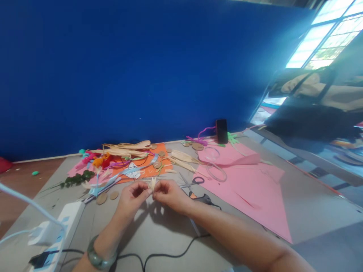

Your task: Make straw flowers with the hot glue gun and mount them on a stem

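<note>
Both hands meet above the grey table, pinching a small pale piece (153, 183) that looks like dried corn husk. My left hand (134, 195) has thumb and index finger closed on its left side. My right hand (171, 196) grips it from the right, with the fingers curled. Just behind the right hand lie scissors (197, 180) with dark handles. A black glue gun (203, 198) with an orange part rests beside my right wrist, partly hidden by the forearm. Round wooden slices (101, 198) lie left of my left hand.
Husk strips (127, 148) cover orange paper (161, 150) at the back. Pink paper (255, 189) spreads right. A black phone (221, 131) leans on the blue wall (141, 75). A white power strip (69, 219) and black cable (167, 255) lie in front. A person (312, 102) is at far right.
</note>
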Motion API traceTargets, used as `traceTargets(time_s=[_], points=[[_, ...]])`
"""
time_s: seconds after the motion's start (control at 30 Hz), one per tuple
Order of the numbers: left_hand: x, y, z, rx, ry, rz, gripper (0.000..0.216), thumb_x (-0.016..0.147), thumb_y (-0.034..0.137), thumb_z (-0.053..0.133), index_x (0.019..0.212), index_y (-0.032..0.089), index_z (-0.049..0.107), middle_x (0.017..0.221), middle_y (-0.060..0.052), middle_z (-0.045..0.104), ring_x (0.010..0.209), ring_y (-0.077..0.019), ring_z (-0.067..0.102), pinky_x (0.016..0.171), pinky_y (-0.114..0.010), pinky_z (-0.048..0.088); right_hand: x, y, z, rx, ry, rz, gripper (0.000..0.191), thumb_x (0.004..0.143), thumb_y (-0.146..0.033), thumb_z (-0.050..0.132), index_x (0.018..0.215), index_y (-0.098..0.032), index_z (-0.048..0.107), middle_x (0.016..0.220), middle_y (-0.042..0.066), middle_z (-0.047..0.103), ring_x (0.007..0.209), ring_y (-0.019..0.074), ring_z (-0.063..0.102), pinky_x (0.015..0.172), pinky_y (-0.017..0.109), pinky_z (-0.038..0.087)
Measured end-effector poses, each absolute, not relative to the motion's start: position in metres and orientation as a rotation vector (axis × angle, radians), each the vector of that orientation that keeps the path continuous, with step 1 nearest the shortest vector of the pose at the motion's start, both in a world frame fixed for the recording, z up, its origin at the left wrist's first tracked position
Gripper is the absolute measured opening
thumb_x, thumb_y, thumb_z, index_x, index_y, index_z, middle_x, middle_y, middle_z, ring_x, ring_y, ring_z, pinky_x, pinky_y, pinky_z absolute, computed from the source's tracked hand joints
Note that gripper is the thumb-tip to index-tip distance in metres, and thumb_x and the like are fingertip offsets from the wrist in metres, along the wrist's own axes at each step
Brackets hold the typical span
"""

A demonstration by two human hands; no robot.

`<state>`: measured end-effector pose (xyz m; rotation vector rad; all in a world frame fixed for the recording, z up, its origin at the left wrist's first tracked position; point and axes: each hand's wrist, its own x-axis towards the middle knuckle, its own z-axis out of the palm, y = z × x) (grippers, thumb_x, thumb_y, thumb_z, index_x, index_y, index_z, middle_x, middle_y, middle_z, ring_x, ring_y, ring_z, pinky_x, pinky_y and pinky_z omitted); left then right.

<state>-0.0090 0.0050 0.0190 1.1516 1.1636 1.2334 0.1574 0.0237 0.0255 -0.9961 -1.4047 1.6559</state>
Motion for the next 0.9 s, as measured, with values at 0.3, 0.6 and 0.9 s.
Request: traceTargets(time_s=[0.3, 0.6, 0.9], points=[[-0.008, 0.005, 0.019, 0.986, 1.077, 1.168, 0.022, 0.066, 0.029, 0.075, 0.063, 0.015, 0.059, 0.057, 0.002, 0.055, 0.053, -0.0101, 0.049, 0.053, -0.021, 0.038, 0.164, 0.025, 0.032, -0.930, -1.523, 1.600, 0.013, 0.065, -0.019, 0.064, 0.077, -0.015, 0.067, 0.061, -0.003, 0.058, 0.055, 0.0084, 0.047, 0.053, 0.021, 0.036], [0.002, -0.001, 0.029, 0.907, 1.122, 1.145, 0.019, 0.061, 0.024, 0.075, 0.061, 0.015, 0.059, 0.052, 0.003, 0.055, 0.050, -0.0084, 0.047, 0.050, -0.018, 0.037, 0.164, 0.030, 0.027, -0.947, -1.361, 1.629, 0.011, 0.067, -0.025, 0.068, 0.070, -0.015, 0.063, 0.062, -0.003, 0.058, 0.055, 0.0083, 0.047, 0.054, 0.021, 0.036], [0.007, -0.004, 0.029, 0.847, 1.103, 1.195, 0.019, 0.058, 0.022, 0.075, 0.060, 0.014, 0.059, 0.053, 0.001, 0.060, 0.051, -0.0098, 0.054, 0.053, -0.020, 0.042, 0.161, 0.027, 0.027, -0.984, -1.320, 1.588, 0.015, 0.067, -0.027, 0.069, 0.066, -0.015, 0.058, 0.059, -0.004, 0.056, 0.051, 0.0074, 0.046, 0.049, 0.020, 0.035]])
